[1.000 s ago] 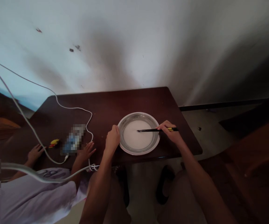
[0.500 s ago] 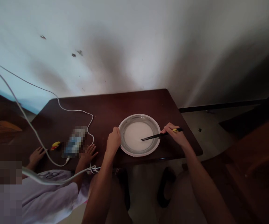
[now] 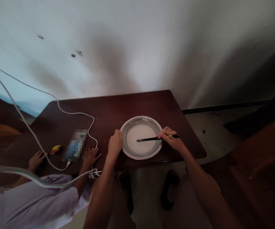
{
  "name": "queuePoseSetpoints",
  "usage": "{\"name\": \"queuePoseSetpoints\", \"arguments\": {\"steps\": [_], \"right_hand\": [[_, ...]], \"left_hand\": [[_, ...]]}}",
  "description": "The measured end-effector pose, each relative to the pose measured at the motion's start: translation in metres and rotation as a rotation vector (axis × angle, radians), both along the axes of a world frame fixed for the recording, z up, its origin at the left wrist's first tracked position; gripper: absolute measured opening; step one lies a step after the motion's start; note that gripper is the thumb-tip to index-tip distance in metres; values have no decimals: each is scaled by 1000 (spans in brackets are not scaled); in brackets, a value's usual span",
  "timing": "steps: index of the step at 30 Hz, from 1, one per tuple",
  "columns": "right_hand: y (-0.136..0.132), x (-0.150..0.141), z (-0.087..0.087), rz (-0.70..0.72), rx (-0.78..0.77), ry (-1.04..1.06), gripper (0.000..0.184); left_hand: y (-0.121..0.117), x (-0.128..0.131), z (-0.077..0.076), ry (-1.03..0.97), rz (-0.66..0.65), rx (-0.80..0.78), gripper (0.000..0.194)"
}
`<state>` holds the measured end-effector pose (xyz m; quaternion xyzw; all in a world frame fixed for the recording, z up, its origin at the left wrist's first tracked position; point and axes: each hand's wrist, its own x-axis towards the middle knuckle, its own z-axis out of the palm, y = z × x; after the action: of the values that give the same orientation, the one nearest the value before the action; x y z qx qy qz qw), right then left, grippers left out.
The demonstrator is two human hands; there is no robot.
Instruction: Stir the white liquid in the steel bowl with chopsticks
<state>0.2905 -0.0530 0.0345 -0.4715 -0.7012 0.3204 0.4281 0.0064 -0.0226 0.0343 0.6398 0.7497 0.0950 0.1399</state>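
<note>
A round metal basin [image 3: 157, 152] stands near the front edge of the dark brown table, with a milky white liquid [image 3: 140, 132] inside. My left hand [image 3: 115, 143] is closed on the basin's left rim. In my right hand [image 3: 171, 139] is a pair of black chopsticks [image 3: 150, 139] with yellow marks near the upper end. Their tips dip into the white liquid, left of the basin's middle. My right fingers wrap round the chopsticks just over the basin's right rim.
At left, another person's hands [image 3: 91, 159] rest on the table [image 3: 113, 108] beside a blurred phone [image 3: 76, 146]. A white cable [image 3: 80, 113] runs from the phone across the tabletop. A small yellow and red object [image 3: 55, 149] lies there too. Behind stands a white wall [image 3: 132, 47].
My right hand and the chopsticks have moved left, the tips sweeping left and slightly away from me through the liquid. My left hand stays on the rim.
</note>
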Motion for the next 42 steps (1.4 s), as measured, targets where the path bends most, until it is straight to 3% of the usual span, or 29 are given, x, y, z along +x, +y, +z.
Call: {"name": "queuePoseSetpoints", "arguments": {"steps": [3,6,11,14,17,20,24,27,30,33,36,39,42], "right_hand": [[2,0,0,-90,56,-19,17],[3,5,1,-180,54,36,26],[0,-5,1,-1,3,10,20],[0,-7,1,-58,61,-37,16],[2,1,2,-181,98,-7,23],[-1,3,2,-140,54,38,29],[-4,-8,0,-36,63,-28,20],[-2,-8,-2,-118,104,-76,18],[0,-1,-2,-220,97,-12,26],[-1,-3,-1,-149,63,-10,30],[-2,-10,-2,-58,64,-93,22],[0,-8,-2,-136,89,-116,19],[1,-1,-1,-215,91,-40,28]], "left_hand": [[0,0,1,0,-2,6,32],[0,0,1,0,-1,-4,32],[0,0,1,-5,-3,0,32],[0,1,0,-14,2,-1,33],[1,1,-1,-25,8,-7,33],[1,1,-1,-20,5,-10,32],[2,1,0,-3,11,-3,33],[1,1,1,5,10,-11,33],[0,1,1,13,1,-10,32],[0,1,1,15,1,-8,32],[0,2,1,13,1,-9,32],[1,2,1,21,5,-13,33],[1,2,0,26,1,-14,33]]}}
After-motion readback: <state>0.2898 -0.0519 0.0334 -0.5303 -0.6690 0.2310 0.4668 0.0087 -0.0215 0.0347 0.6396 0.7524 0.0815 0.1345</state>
